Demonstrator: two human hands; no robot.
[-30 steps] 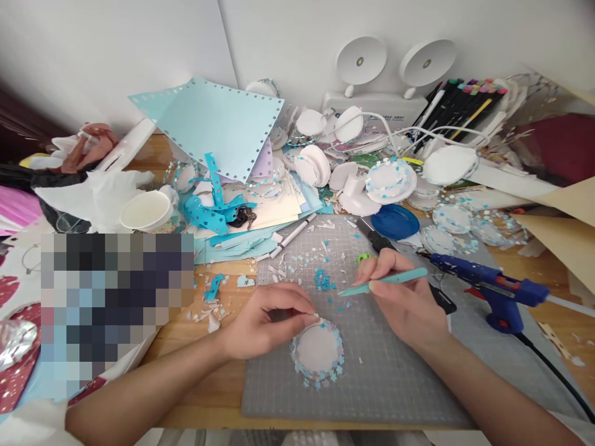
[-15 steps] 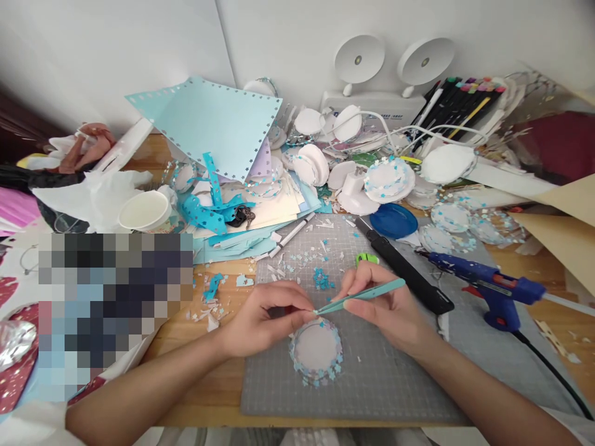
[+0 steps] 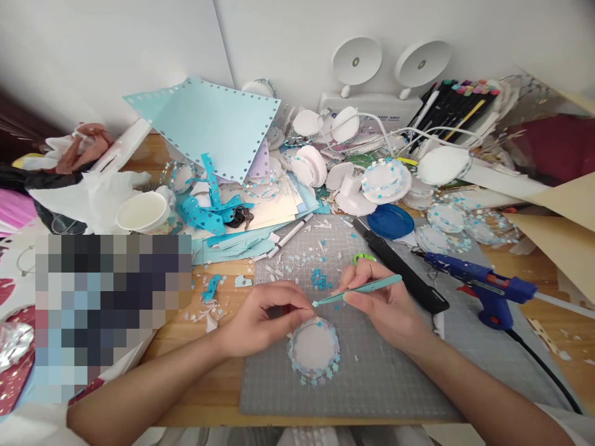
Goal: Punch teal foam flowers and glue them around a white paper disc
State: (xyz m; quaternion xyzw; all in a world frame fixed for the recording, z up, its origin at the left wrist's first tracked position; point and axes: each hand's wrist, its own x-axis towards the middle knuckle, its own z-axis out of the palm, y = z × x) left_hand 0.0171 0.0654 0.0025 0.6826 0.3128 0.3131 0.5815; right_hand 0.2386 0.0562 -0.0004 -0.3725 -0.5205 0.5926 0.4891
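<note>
A small white disc (image 3: 313, 348) ringed with tiny blue paper flowers lies on the grey cutting mat (image 3: 372, 378). My left hand (image 3: 264, 316) rests on the mat at the disc's upper left edge, fingers pinched together against its rim. My right hand (image 3: 383, 303) grips teal tweezers (image 3: 357, 290), whose tip points left and hovers just above the disc's top edge, close to my left fingertips. A little heap of loose blue flower cut-outs (image 3: 320, 280) sits just beyond the tweezers.
A blue hot glue gun (image 3: 483, 288) and a black craft knife (image 3: 400, 272) lie to the right on the mat. Behind are stacked papers (image 3: 209, 124), a paper cup (image 3: 142, 212), several white discs (image 3: 385, 179), a blue lid (image 3: 393, 221) and markers (image 3: 458, 102).
My right hand brought the tweezers left from the flower heap to the disc's top edge, then lifted the tip slightly. My left hand stayed at the rim.
</note>
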